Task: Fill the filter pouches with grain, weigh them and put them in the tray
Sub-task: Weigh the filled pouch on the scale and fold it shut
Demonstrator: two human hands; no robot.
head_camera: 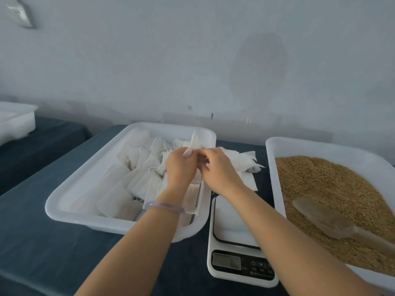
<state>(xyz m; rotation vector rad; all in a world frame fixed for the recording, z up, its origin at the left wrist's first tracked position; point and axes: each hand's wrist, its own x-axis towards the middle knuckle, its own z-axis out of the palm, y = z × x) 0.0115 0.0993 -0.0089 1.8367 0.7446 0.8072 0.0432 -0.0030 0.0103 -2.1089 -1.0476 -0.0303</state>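
1. Nearest, a white kitchen scale [232, 225] stands on the dark blue table [42, 242], between the two trays. Its bare platform faces up, and the display at its front edge is too blurred to read.
2. To the right, a white grain tray [272, 167] holds brown grain [331, 182]. A translucent scoop [324, 216] lies on the grain with its handle pointing to the near right.
3. To the left, the wide white tray [85, 165] holds many white pouches [132, 180], overlapping and mostly flat. A few near the front show a brownish tint through the fabric.
4. Both forearms reach forward over the tray's right side, with a clear bracelet [164, 205] on the left wrist.
5. The left hand [181, 167] has its fingers curled, pinching a white filter pouch [194, 146] that sticks up above the knuckles, over the tray's far right corner.
6. The right hand [220, 169] meets it, fingers bent together and pinching the lower part of the same pouch. The fingertips themselves are blurred.
7. Just behind the hands, a stack of empty pouches [243, 161] lies on the table between the trays.
8. Farther left, a second white tray [17, 124] sits on another dark surface.
9. Behind everything is a pale wall [192, 60] with a socket [20, 14] at its upper left.
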